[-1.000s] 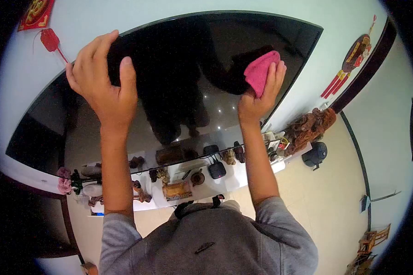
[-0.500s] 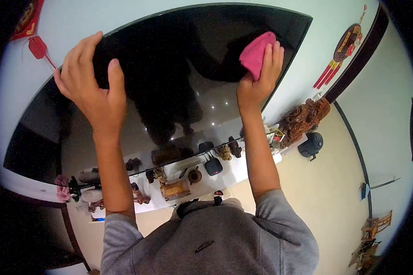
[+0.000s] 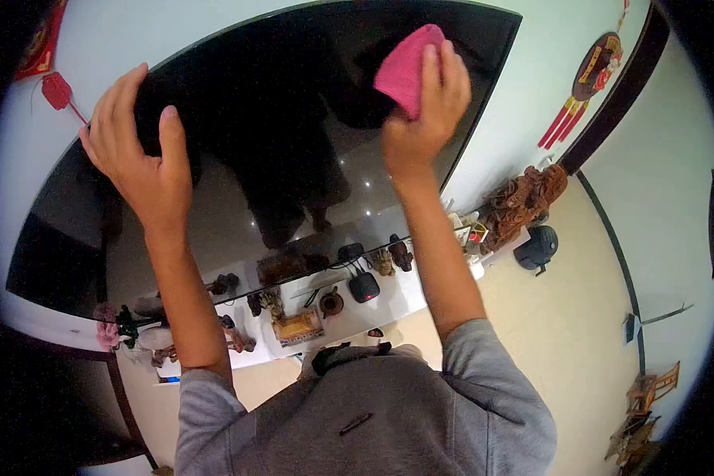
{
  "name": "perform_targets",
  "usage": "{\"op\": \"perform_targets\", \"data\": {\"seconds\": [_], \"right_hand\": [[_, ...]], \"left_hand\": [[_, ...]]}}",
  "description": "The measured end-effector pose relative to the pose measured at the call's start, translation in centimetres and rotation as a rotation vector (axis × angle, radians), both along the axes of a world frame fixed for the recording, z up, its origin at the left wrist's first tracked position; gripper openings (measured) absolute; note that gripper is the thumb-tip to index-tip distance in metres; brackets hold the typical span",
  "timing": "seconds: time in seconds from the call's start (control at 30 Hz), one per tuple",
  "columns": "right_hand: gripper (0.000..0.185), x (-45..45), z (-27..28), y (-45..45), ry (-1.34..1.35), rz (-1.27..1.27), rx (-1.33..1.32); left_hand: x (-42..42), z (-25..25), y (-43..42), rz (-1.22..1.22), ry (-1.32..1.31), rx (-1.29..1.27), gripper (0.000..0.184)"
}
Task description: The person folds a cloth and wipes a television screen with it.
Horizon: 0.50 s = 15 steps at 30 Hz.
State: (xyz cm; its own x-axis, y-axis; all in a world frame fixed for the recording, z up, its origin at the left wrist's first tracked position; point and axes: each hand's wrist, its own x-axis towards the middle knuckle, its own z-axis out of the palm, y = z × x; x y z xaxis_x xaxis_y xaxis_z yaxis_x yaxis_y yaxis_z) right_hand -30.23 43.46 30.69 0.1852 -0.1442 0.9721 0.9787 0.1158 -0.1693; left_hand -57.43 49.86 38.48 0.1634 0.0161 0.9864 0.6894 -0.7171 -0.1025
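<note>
A large dark television [image 3: 285,119] fills the wall ahead, its glossy screen mirroring a figure and several light spots. My right hand [image 3: 430,119] grips a pink cloth [image 3: 408,67] against the upper right of the screen, fingers over the cloth's right side. My left hand [image 3: 137,159] is at the screen's upper left edge, fingers apart and thumb spread, holding nothing. Whether its fingertips touch the television's edge I cannot tell.
Below the screen runs a white cabinet [image 3: 357,317] bearing a black box [image 3: 364,287], a tissue box [image 3: 298,327], a brown pot [image 3: 331,303] and small carvings. A large wood carving [image 3: 523,202] stands at right. A tasselled ornament [image 3: 595,67] hangs on the wall.
My right hand has moved left and slightly up across the screen with the pink cloth. My left hand has shifted a little left and down, still spread.
</note>
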Motion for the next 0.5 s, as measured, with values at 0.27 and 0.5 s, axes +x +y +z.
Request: {"op": "perform_targets", "data": {"seconds": [0.27, 0.5], "right_hand": [[0.043, -6.8, -10.2, 0.4, -0.471, 0.326, -0.398], [0.06, 2.2, -9.0, -1.8, 0.209, 0.02, -0.116]], "left_hand": [[-0.2, 0.1, 0.4, -0.031, -0.007, 0.01, 0.039], [0.5, 1.0, 0.1, -0.043, 0.088, -0.02, 0.04]]}}
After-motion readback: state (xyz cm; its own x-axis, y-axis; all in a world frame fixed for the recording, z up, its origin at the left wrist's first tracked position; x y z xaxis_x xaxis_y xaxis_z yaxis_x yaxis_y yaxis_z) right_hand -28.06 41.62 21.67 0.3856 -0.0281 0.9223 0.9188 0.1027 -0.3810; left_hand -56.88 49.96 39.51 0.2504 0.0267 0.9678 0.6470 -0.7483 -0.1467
